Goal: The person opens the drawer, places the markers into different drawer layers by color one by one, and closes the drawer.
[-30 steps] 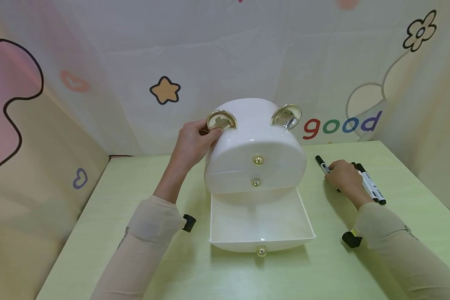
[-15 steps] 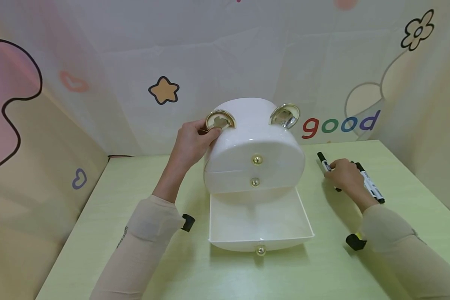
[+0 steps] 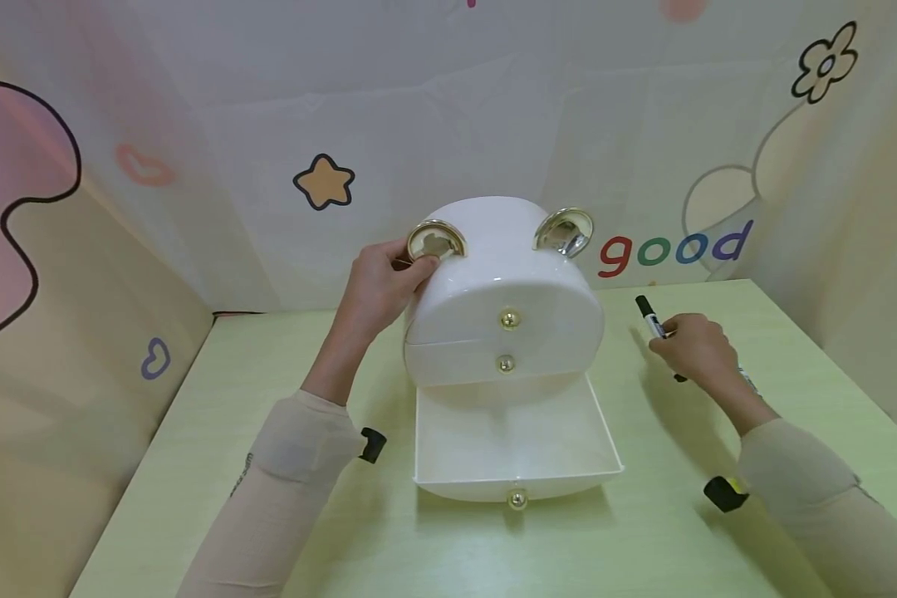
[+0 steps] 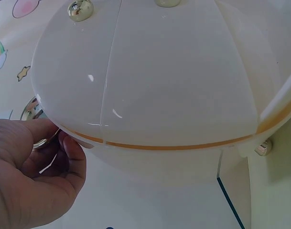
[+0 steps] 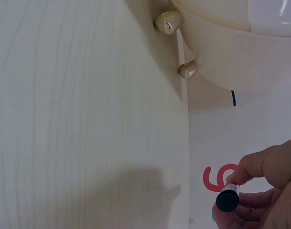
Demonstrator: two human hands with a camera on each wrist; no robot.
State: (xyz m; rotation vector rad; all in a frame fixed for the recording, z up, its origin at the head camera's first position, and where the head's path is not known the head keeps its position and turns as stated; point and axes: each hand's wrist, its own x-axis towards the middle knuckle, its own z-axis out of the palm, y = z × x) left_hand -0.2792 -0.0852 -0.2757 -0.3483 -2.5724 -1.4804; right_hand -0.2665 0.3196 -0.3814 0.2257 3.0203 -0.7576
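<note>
A glossy white rounded storage box (image 3: pixel 504 291) with gold ears stands mid-table, its lowest drawer (image 3: pixel 519 440) pulled out with nothing in it. My left hand (image 3: pixel 379 286) holds the box by its left gold ear (image 3: pixel 437 239); the left wrist view shows thumb and fingers around that ear's edge. To the right of the box, my right hand (image 3: pixel 693 349) pinches a black-capped white marker (image 3: pixel 649 316), which appears raised off the table. Its black end (image 5: pixel 227 201) faces the camera in the right wrist view. Another marker (image 3: pixel 747 379) is mostly hidden behind my right wrist.
The pale green table (image 3: pixel 284 515) runs up to a printed curtain (image 3: pixel 456 108) behind the box. The right gold ear (image 3: pixel 566 231) sticks out at the top, and gold knobs (image 3: pixel 509 319) project from the box's front.
My right hand has drawn the marker up slightly and shifted a little right, covering more of the other markers. My left hand keeps its hold on the ear.
</note>
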